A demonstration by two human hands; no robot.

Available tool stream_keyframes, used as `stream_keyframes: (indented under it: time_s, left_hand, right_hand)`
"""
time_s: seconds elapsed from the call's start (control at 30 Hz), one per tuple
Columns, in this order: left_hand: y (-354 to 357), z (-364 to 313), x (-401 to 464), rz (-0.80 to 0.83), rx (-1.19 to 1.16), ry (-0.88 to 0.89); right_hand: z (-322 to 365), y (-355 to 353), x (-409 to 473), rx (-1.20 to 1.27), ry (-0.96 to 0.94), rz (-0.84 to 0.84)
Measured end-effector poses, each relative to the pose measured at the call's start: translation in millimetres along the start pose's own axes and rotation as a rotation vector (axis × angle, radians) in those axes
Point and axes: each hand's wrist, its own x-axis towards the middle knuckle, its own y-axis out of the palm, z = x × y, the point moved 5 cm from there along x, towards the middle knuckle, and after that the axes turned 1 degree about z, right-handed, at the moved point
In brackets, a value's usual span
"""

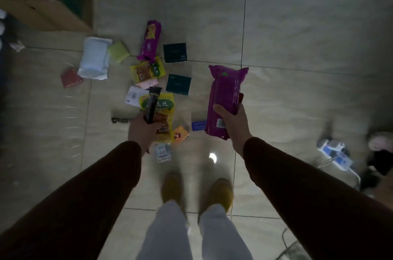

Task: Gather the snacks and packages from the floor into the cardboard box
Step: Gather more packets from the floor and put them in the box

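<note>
Right hand [232, 125] grip closed on purple snack pack [226, 98], long axis pointing away. Left hand [143, 132] grip closed on dark tube [152, 106]. Cardboard box [45, 15] lies far left, left hand nearer. Remaining packages scattered between on tiled floor [297, 36]; room dim.

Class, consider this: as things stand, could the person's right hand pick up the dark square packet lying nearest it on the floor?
Probably not yet: the right hand is already full, gripping a purple package, and the dark square packet lies well below it on the floor.
</note>
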Motion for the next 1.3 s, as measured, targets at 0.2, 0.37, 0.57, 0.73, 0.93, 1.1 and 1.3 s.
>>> stream_keyframes:
  time_s: [0.2, 0.37, 0.57, 0.73, 0.93, 1.1, 1.3]
  left_hand:
    - [18, -37, 42, -0.009, -0.063, 0.001]
    - [26, -98, 47, -0.070, -0.104, 0.001]
    - [59, -162, 62, -0.184, -0.151, -0.066]
    - [90, -195, 88, -0.266, -0.262, -0.147]
    - [98, -264, 90, -0.355, -0.370, -0.189]
    - [73, -281, 121, -0.404, -0.407, -0.213]
    - [18, -300, 170, -0.442, -0.431, -0.246]
  right_hand:
    - [67, -1, 53, -0.039, 0.005, -0.007]
    - [112, 8, 103, -0.095, 0.005, 0.057]
    - [170, 1, 173, -0.169, 0.028, 0.185]
    - [239, -2, 225, -0.277, -0.010, 0.339]
    - [298, 14, 265, -0.354, 0.010, 0.418]
    - [323, 68, 289, -0.483, 0.007, 0.505]
    - [363, 160, 324, -0.573, -0.027, 0.583]
